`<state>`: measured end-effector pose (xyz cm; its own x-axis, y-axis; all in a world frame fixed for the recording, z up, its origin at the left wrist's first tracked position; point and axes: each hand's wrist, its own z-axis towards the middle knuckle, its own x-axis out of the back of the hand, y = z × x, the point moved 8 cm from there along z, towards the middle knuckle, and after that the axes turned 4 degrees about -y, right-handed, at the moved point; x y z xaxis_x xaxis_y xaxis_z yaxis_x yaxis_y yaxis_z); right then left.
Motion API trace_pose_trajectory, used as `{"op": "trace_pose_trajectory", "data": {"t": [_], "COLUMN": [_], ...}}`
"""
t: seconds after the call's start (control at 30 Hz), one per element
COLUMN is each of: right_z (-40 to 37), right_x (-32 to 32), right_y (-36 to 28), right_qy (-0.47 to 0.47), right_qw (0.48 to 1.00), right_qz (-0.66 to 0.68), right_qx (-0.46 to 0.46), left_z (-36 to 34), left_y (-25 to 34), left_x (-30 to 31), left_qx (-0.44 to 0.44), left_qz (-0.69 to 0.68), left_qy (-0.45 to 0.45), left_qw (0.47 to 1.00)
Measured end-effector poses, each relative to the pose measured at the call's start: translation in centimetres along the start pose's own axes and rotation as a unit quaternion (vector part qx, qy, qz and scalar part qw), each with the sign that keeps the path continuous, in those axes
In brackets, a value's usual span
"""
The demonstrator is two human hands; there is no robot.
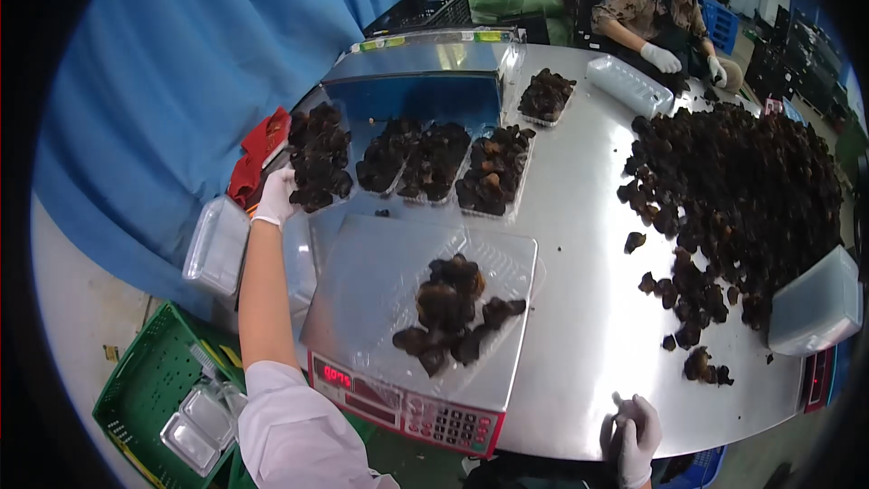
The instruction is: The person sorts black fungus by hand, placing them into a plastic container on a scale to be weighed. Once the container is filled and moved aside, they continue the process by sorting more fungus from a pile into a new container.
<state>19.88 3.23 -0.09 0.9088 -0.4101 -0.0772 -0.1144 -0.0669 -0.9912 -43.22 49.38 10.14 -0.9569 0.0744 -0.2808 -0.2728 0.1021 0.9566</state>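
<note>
My left hand [276, 196], in a white glove, is closed on the near left edge of a clear tray of wood ear mushrooms [319, 158]; its fingertips are partly hidden. My right hand [636, 439], also gloved, is low at the table's front edge, fingers loosely bent and nothing visible in them. Between my hands sits a digital scale [353, 258] with a red display. Several dark wood ear pieces [448, 299] lie on it, apparently in a clear tray whose outline is faint.
More filled trays [434, 161] line the back beside a metal-and-blue box [416, 72]. A large wood ear heap [742, 190] covers the right side. Empty containers [217, 244] stand left, above a green crate [149, 380]. Across the table sits a gloved co-worker [665, 18].
</note>
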Motion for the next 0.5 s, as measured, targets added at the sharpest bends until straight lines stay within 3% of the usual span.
{"op": "trace_pose_trajectory", "data": {"t": [0.07,0.13,0.2,0.23,0.27,0.33,0.37,0.5], "right_z": [-1.5,-1.4,-1.3,-1.8,-1.8,-1.6,-2.0,-2.3], "right_x": [1.0,0.2,0.2,1.4,1.5,0.8,1.5,1.7], "right_y": [3.6,1.9,1.2,3.0,2.9,1.6,2.6,3.3], "right_qy": [-0.078,-0.059,-0.080,-0.070,-0.066,-0.100,-0.105,-0.114], "right_qw": [0.987,0.993,0.989,0.988,0.988,0.988,0.988,0.986], "right_qz": [0.043,-0.012,-0.102,-0.048,-0.048,-0.095,-0.099,-0.113], "right_qx": [-0.135,-0.102,-0.069,-0.129,-0.128,-0.067,-0.049,-0.036], "left_z": [1.8,2.9,4.9,6.9,7.9,9.4,10.3,9.9], "left_y": [-1.6,-1.6,-2.5,-3.3,-3.8,-4.1,-4.7,-4.0], "left_x": [5.5,5.6,9.2,12.0,13.1,16.0,17.7,17.4], "left_qx": [0.057,0.025,0.027,0.012,0.013,-0.019,0.005,-0.001], "left_qz": [0.048,0.028,0.012,-0.007,-0.008,-0.022,-0.029,0.008], "left_qy": [0.120,0.105,0.167,0.139,0.135,0.196,0.212,0.246], "left_qw": [0.990,0.994,0.985,0.990,0.991,0.980,0.977,0.969]}}
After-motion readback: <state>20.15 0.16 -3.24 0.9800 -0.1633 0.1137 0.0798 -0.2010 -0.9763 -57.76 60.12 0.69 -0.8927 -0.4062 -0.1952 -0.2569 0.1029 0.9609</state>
